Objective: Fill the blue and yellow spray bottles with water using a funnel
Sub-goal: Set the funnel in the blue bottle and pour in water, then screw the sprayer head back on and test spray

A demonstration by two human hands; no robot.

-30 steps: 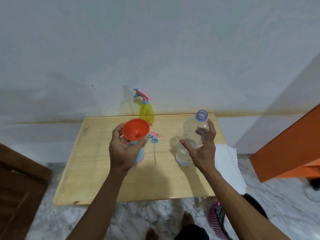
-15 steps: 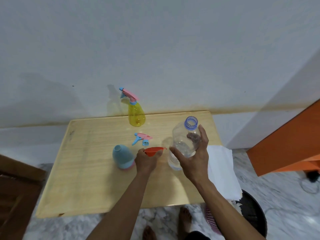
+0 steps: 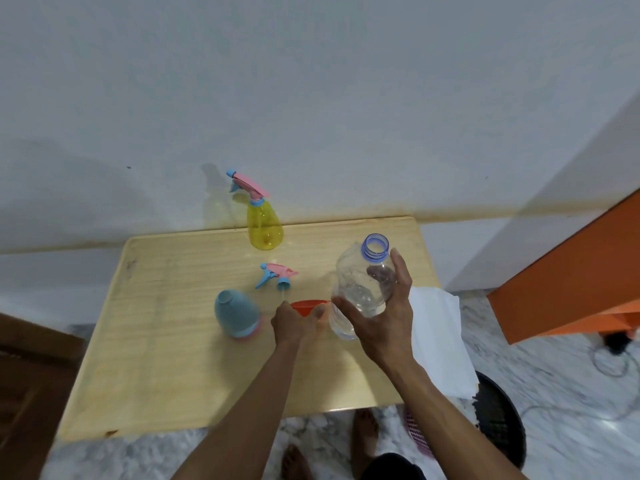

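Right hand [image 3: 382, 318] grips a clear plastic water bottle [image 3: 362, 282]; left hand [image 3: 294, 323] holds an orange plastic funnel [image 3: 306, 304] beside the uncapped blue spray bottle [image 3: 237, 315], a detached pink-and-blue trigger head [image 3: 278, 273] lying behind it.

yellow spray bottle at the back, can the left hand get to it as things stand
Probably not right away. The path across the table looks open, but the left hand already holds the orange funnel, so it would need to set that down before taking the yellow spray bottle.
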